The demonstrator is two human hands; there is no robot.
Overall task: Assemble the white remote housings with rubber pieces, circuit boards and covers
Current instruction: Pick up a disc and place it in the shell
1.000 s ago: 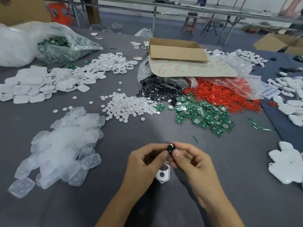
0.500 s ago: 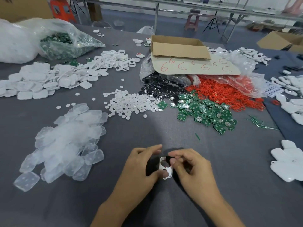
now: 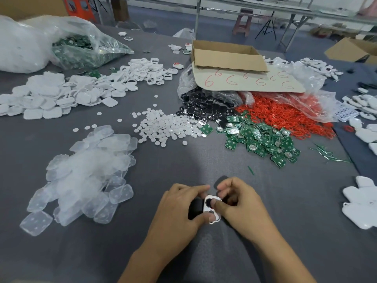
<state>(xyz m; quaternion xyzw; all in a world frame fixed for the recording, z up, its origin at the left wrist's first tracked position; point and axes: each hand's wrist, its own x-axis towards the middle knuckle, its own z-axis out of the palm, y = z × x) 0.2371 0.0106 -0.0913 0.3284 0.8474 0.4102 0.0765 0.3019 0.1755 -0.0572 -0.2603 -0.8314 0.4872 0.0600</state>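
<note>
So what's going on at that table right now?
A person holds a white remote housing in both hands over the grey table. The left hand grips its side; the right hand presses a black piece into its upper opening with the thumb. Green circuit boards and white covers lie in piles beyond.

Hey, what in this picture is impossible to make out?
All in the head view:
- White housing: mostly covered by the thumbs of the left hand and the right hand, so what sits in its upper opening is unclear.
- Cardboard box: the inside is hidden by its near wall.
- White pieces: cut off by the right edge.
- Plastic bag: the contents are blurred by the film.
</note>
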